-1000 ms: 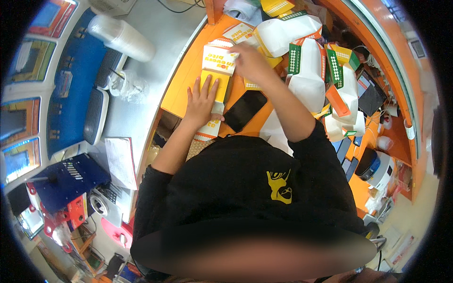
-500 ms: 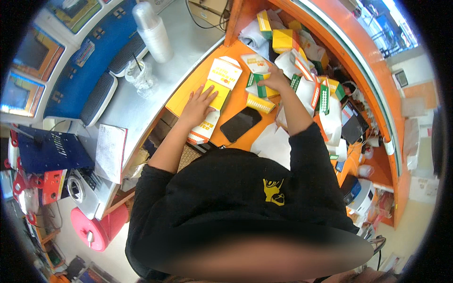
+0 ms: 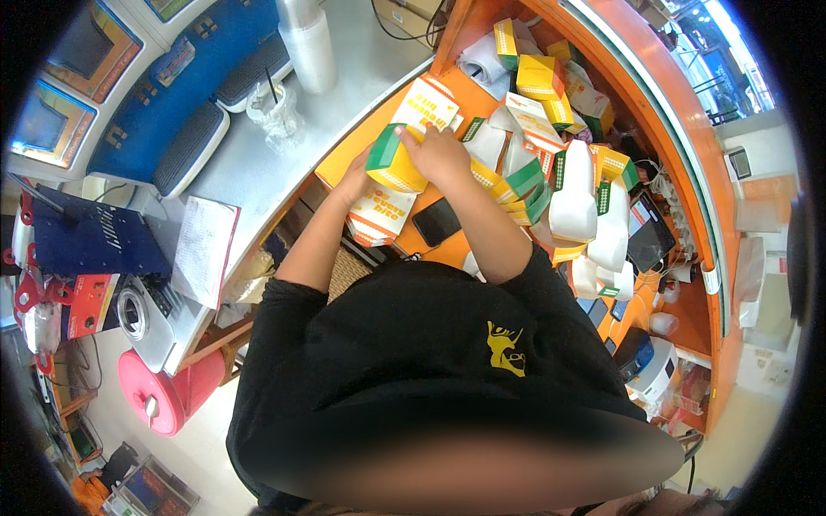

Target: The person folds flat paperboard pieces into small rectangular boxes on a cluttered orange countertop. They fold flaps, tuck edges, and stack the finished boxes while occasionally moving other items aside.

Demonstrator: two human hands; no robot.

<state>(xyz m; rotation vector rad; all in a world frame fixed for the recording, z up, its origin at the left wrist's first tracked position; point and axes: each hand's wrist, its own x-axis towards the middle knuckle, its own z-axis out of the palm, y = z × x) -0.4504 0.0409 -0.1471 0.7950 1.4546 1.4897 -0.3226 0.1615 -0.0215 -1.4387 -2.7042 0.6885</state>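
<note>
Head view: I have a yellow-and-green carton [image 3: 397, 163] near the left edge of the orange tabletop [image 3: 471, 90], above a flat white carton blank [image 3: 381, 212]. My right grip [image 3: 439, 158] holds its upper side; whether my left grip [image 3: 353, 181], beside it, is closed I cannot tell. The carton is boxy folded card. A glossy black phone [image 3: 437, 222] lies toward the front edge, white-bodied cartons [image 3: 574, 191] heaped rightward; beyond, a round pink container [image 3: 166, 383].

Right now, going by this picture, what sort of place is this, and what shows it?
Probably a small takeaway food shop: colourful cardboard boxes lie heaped together, and a stack of plastic cups stands on the grey counter.
</note>
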